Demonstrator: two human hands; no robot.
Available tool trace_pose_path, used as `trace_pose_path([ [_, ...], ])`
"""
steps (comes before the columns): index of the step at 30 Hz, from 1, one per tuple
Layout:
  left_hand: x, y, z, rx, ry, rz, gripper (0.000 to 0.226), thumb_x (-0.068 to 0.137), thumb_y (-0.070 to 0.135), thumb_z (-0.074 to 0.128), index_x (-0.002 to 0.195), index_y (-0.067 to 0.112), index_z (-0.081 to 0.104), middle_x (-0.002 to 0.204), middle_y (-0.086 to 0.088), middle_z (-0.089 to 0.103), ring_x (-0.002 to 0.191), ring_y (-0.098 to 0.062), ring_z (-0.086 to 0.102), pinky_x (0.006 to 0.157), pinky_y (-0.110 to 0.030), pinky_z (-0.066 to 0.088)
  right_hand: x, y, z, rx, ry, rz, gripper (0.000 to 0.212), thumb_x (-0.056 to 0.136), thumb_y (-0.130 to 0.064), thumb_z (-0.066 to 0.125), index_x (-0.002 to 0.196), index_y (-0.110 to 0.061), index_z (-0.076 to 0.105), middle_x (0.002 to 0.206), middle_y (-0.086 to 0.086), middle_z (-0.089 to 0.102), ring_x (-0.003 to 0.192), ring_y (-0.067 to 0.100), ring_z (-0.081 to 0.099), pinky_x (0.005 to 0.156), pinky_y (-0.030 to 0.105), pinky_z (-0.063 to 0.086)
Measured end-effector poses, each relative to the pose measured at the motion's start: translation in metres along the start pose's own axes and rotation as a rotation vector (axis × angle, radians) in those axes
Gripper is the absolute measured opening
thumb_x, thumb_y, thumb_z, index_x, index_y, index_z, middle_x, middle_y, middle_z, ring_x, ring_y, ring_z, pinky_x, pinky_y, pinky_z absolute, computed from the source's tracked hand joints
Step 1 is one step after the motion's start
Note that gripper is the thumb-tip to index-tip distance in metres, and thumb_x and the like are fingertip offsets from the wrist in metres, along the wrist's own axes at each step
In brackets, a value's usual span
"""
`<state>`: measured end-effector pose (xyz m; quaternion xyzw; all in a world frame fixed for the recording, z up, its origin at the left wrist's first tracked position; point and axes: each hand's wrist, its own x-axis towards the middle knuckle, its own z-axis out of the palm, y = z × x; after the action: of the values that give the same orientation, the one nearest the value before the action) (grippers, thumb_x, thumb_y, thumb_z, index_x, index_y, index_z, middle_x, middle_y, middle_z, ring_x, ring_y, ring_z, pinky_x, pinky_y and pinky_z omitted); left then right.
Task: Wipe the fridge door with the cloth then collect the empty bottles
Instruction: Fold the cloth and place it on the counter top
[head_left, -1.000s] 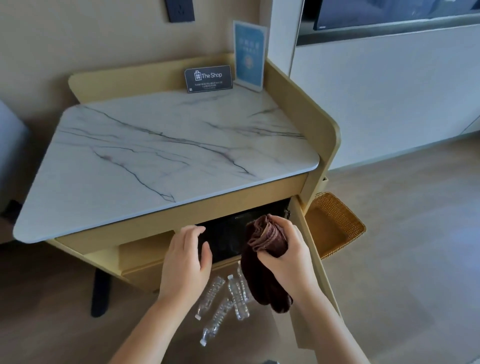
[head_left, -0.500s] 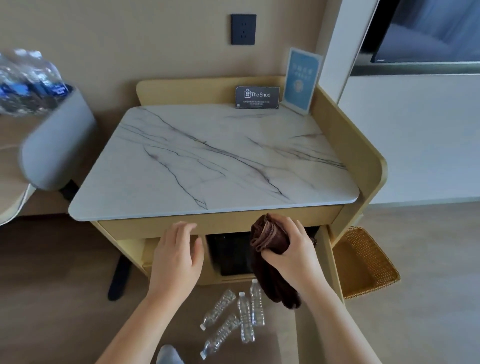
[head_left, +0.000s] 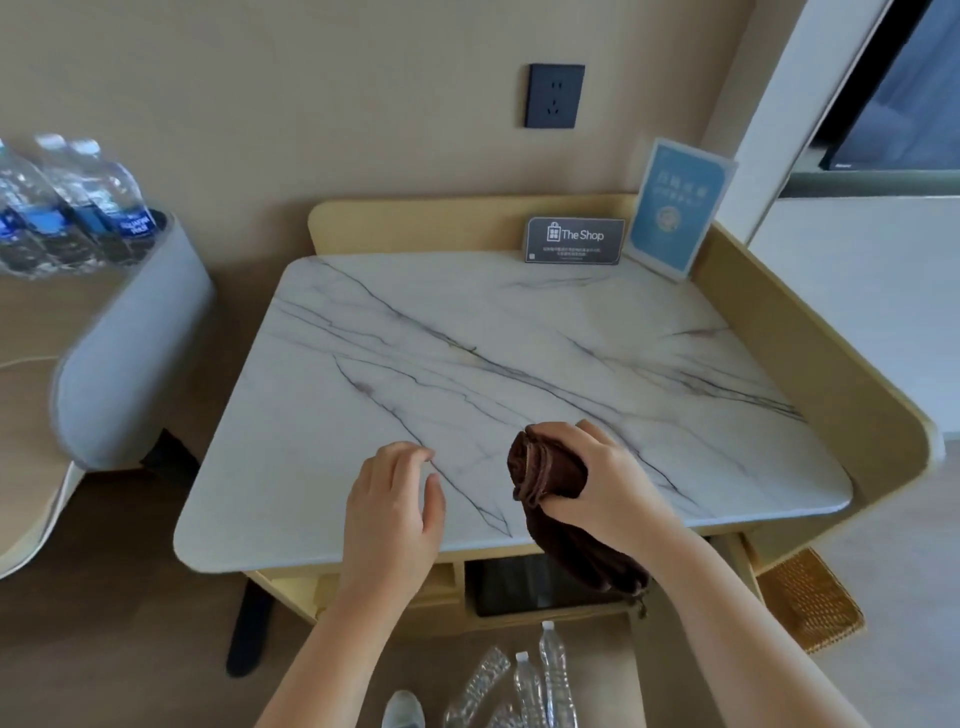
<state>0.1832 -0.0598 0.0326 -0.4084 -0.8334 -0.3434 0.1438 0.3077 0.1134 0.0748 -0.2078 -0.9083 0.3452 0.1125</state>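
My right hand (head_left: 608, 478) grips a bunched dark brown cloth (head_left: 550, 470), whose tail hangs down past the front edge of the marble top (head_left: 519, 364). Left of it, my left hand (head_left: 395, 509) hovers over the marble with fingers spread and nothing in it. Under the top, the dark fridge door (head_left: 524, 584) shows in the cabinet opening. Several empty clear bottles (head_left: 524, 680) lie on the floor below it.
A dark "The Shop" sign (head_left: 574, 240) and a blue card (head_left: 675, 208) stand at the back of the top. A wicker basket (head_left: 810, 597) sits low at the right. Full water bottles (head_left: 78, 208) stand on a table at the left beside a grey chair (head_left: 130, 353).
The view has lifted and both hands have risen from in front of the fridge opening to above the marble top. The cloth stays in my right hand.
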Motion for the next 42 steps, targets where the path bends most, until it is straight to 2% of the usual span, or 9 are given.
trace_pose_path([
  [4,0.044,-0.047,0.003,0.015,-0.022,-0.011,0.022,0.081,0.013,0.054,0.100,0.004,0.059,0.098,-0.010,0.062,0.087,-0.027,0.060,0.071,-0.033,0.050,0.072,-0.022,0.011,-0.111,-0.104,-0.055,0.059,0.072,-0.017,0.067,0.123,-0.039,0.047,0.108,-0.010,0.047,0.087,0.008,0.048,0.067,0.008,0.040],
  [8,0.079,-0.087,0.009,-0.014,-0.051,-0.028,0.027,0.086,0.022,0.043,0.101,0.007,0.058,0.098,-0.007,0.061,0.087,-0.024,0.059,0.072,-0.033,0.049,0.138,-0.032,0.025,-0.166,-0.174,-0.073,0.061,0.070,-0.015,0.067,0.123,-0.037,0.047,0.104,-0.008,0.045,0.088,0.015,0.052,0.074,0.027,0.047],
  [13,0.123,-0.121,0.023,-0.023,-0.091,0.033,0.032,0.083,0.023,0.039,0.098,0.004,0.061,0.093,-0.009,0.062,0.080,-0.028,0.061,0.065,-0.037,0.053,0.205,-0.031,0.040,-0.373,-0.289,-0.103,0.061,0.074,-0.017,0.066,0.128,-0.034,0.044,0.108,0.000,0.046,0.093,0.019,0.050,0.074,0.030,0.044],
  [20,0.160,-0.147,0.048,0.004,-0.141,0.108,0.028,0.081,0.024,0.039,0.090,0.006,0.058,0.089,-0.008,0.061,0.075,-0.026,0.060,0.062,-0.032,0.050,0.273,-0.028,0.065,-0.739,-0.452,-0.220,0.060,0.081,-0.025,0.062,0.135,-0.033,0.036,0.117,0.004,0.044,0.103,0.025,0.045,0.073,0.031,0.034],
  [23,0.168,-0.151,0.060,-0.003,-0.170,0.121,0.026,0.080,0.024,0.039,0.092,0.009,0.057,0.089,-0.005,0.060,0.076,-0.024,0.060,0.062,-0.030,0.050,0.285,-0.016,0.077,-0.734,-0.464,-0.201,0.064,0.081,-0.031,0.064,0.137,-0.036,0.033,0.121,0.003,0.043,0.107,0.024,0.043,0.084,0.035,0.037],
  [27,0.174,-0.153,0.077,-0.030,-0.221,0.131,0.031,0.080,0.023,0.040,0.098,0.008,0.061,0.096,-0.005,0.063,0.081,-0.024,0.062,0.065,-0.032,0.052,0.280,0.004,0.092,-0.711,-0.370,-0.182,0.070,0.080,-0.042,0.063,0.140,-0.038,0.027,0.142,-0.002,0.033,0.128,0.021,0.029,0.107,0.040,0.019],
  [31,0.173,-0.150,0.091,-0.038,-0.257,0.154,0.036,0.082,0.023,0.040,0.104,0.006,0.063,0.105,-0.007,0.063,0.094,-0.024,0.062,0.074,-0.036,0.054,0.261,0.011,0.085,-0.599,-0.236,-0.116,0.071,0.081,-0.043,0.061,0.142,-0.034,0.026,0.151,-0.001,0.018,0.139,0.022,0.009,0.111,0.049,0.001],
  [37,0.166,-0.135,0.106,-0.026,-0.231,0.247,0.038,0.085,0.021,0.042,0.111,0.003,0.062,0.120,-0.011,0.061,0.116,-0.027,0.052,0.086,-0.042,0.048,0.209,0.033,0.072,-0.467,0.049,-0.021,0.065,0.087,-0.038,0.058,0.143,-0.030,0.025,0.152,-0.002,0.022,0.141,0.021,0.014,0.111,0.040,0.003],
  [42,0.164,-0.121,0.117,0.019,-0.323,0.222,0.048,0.084,0.026,0.038,0.124,0.004,0.051,0.129,-0.012,0.055,0.119,-0.028,0.052,0.086,-0.048,0.047,0.194,0.042,0.085,-0.489,-0.035,0.062,0.069,0.091,-0.045,0.047,0.143,-0.036,0.004,0.153,-0.011,0.003,0.142,0.013,-0.001,0.114,0.040,0.004],
])
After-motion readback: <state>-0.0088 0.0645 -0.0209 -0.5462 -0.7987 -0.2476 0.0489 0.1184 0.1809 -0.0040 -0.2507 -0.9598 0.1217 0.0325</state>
